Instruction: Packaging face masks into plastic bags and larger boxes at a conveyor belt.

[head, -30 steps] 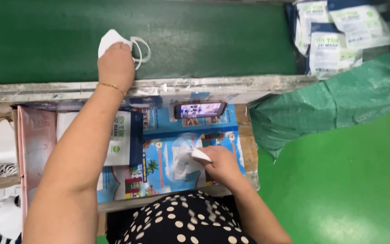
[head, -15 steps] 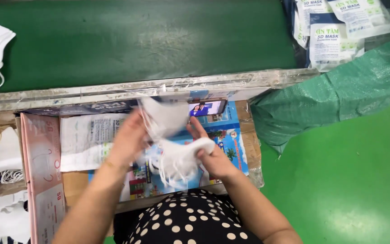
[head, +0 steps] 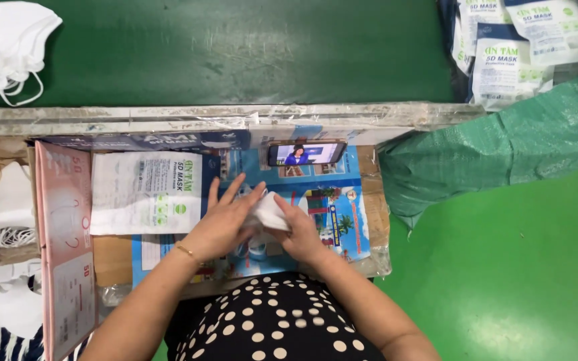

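Now, head view, line by line:
Left hand (head: 225, 224): fingers spread, palm pressed against the white face mask (head: 269, 212), its grip clamped on it from the left.
Right hand (head: 301, 234): grip clamped on the same mask from the right, fingers curled round its edge.
Mask's place: between both hands, above the colourful printed sheet (head: 332, 214) on the table (head: 168, 117).
Beside the left hand: a white printed pouch (head: 147, 192), lying flat.
Behind the hands: a phone (head: 306, 154) with a lit screen, propped on its long edge.
Far left: a pile of white masks (head: 5, 43) on the green belt (head: 235, 47).
Top right: stacked mask packets (head: 510, 63) above a green woven sack (head: 490, 154).
Left edge: a pink carton (head: 65, 247), standing.
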